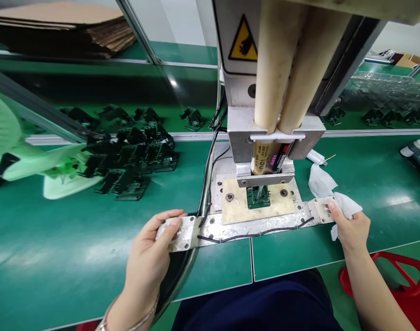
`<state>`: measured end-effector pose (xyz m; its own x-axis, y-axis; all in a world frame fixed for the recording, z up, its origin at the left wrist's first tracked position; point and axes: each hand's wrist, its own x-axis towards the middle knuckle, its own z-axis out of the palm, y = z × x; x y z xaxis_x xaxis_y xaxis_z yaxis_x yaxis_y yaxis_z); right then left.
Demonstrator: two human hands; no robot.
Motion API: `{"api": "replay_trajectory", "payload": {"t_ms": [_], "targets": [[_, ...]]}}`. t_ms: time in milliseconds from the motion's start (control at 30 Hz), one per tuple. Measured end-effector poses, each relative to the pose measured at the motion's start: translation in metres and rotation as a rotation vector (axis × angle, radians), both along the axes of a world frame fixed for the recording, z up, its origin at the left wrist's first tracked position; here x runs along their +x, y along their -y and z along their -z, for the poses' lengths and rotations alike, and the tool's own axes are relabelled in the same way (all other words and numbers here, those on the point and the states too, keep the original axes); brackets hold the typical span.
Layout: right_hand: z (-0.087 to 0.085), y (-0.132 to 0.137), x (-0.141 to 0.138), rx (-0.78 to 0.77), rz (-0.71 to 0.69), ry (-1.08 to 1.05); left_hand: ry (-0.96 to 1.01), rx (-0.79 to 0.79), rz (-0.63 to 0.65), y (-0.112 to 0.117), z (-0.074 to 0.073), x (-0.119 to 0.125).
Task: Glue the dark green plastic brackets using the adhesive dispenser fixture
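My left hand [151, 250] rests on the left end of a metal bar [251, 226], with the thumb pressed on a round button there. My right hand [349, 225] holds a crumpled white tissue [344, 204] while its thumb presses the button at the bar's right end. Between them stands a press machine [265, 92] with two cream cylinders. Its nozzle comes down onto a small green part [258, 197] seated in a beige fixture plate [237, 207].
A pile of black plastic parts [134, 156] lies at the left on the green bench [58, 239]. A light green fan [30, 161] sits at the far left. More black parts line the conveyor behind. A red stool [403, 280] shows at the lower right.
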<state>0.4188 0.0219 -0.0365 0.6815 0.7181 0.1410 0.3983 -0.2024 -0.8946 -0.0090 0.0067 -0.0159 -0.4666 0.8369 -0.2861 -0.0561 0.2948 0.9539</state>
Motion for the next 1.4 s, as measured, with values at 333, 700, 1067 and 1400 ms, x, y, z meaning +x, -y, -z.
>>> {"api": "replay_trajectory", "payload": {"t_ms": [333,700,1067,1400], "targets": [[-0.001,-0.002,0.0,-0.012,-0.028,0.024,-0.001,-0.005,-0.04,-0.002,-0.006,0.004],[-0.004,-0.001,-0.002,-0.004,-0.1,-0.037,0.004,-0.04,-0.083,-0.003,-0.014,0.009],[-0.004,-0.001,-0.002,-0.003,-0.104,-0.061,-0.001,-0.027,-0.076,-0.002,-0.009,0.007],[-0.002,0.0,0.001,-0.014,-0.119,-0.019,-0.056,-0.011,-0.042,-0.003,-0.01,0.008]]}}
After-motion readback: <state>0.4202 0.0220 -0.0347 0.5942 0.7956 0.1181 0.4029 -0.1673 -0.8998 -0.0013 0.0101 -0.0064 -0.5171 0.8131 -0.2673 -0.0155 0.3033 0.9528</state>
